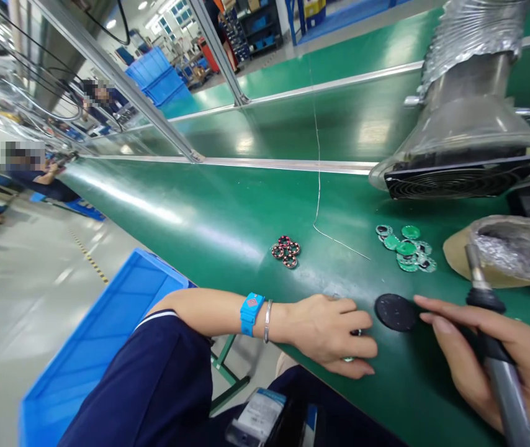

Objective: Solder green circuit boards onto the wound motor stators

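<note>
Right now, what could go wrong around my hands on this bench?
If the soldering iron in your right hand is hot, its tip might scorch the shiny-lined bowl it appears close to. The thin wire reaching over the bench could snag if brushed. The loosely piled green discs may scatter if knocked.

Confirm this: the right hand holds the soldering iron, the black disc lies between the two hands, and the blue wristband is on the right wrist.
Wrong wrist: the head view shows the blue wristband on the left arm, just behind the left hand. The right hand does hold the soldering iron, and the black disc lies between the hands.
</note>
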A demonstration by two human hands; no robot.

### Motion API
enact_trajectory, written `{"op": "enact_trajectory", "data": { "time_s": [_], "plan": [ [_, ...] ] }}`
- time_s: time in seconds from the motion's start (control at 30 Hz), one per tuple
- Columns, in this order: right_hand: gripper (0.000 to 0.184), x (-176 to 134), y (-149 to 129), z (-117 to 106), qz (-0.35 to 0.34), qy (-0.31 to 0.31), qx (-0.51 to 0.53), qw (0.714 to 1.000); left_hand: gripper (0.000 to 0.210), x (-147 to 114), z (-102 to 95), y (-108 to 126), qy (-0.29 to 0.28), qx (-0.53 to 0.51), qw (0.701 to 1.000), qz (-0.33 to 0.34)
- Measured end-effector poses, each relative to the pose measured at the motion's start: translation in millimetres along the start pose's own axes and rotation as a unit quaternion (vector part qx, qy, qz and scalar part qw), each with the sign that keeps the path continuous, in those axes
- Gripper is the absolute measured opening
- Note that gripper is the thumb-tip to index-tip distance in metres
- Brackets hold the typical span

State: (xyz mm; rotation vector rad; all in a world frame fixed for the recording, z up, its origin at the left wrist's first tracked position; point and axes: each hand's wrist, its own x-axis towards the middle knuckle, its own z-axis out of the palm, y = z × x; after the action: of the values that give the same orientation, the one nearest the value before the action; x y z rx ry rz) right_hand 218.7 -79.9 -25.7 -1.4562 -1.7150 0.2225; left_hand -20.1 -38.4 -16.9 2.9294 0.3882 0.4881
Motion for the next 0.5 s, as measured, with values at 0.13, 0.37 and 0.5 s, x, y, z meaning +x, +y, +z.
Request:
{"op": "enact_trajectory", "data": {
  "time_s": [0.13,0.37,0.5],
  "plan": [
    [0.023,0,-10,-1,-0.005,0.038,0.026,0.999,0.027,-11,-25.7,-11,0.060,0.031,0.997,-0.030],
    [0.031,6,-5,3,-0.054,0.049,0.065,0.995,0.026,2,-94.6,-143,-0.007,0.184,0.911,-0.369],
    [0.031,13,1,6,-0.098,0.047,0.080,0.991,0.022,39,-100.3,-250,-0.026,0.213,0.877,-0.431]
  ]
}}
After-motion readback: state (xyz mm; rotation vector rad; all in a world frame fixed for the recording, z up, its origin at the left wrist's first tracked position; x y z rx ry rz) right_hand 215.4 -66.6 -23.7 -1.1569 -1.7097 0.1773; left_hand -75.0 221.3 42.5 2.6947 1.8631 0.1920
